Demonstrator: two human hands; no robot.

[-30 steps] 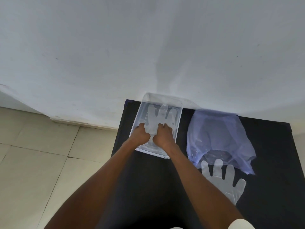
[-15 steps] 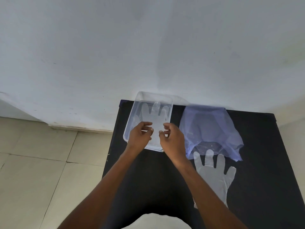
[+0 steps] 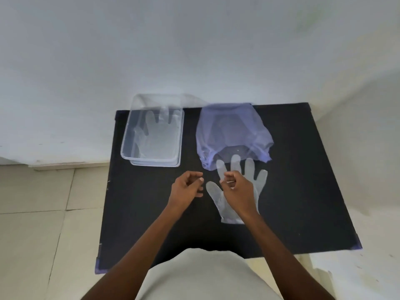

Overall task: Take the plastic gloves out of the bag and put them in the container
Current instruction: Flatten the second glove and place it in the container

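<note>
A clear plastic container (image 3: 127, 155) stands at the table's far left, with one translucent glove (image 3: 159, 135) lying flat inside it. A pale blue plastic bag (image 3: 231, 131) lies to its right. In front of the bag a second translucent glove (image 3: 251, 174) is spread flat on the black table (image 3: 303, 180), fingers pointing toward the bag. My right hand (image 3: 239, 188) hovers over this glove's palm with fingers curled and holds nothing. To the left of that glove, my left hand (image 3: 187, 186) is over bare table, fingers loosely bent and empty.
The table stands against a white wall (image 3: 194, 50). Beige floor tiles (image 3: 32, 224) lie to the left and below. The table's edges are close on the left, right and near sides. My light-coloured clothing (image 3: 199, 276) fills the bottom centre.
Both hands have left the container and drawn back toward me and to the right. The glove stays in the container. My right hand now sits over the glove on the table.
</note>
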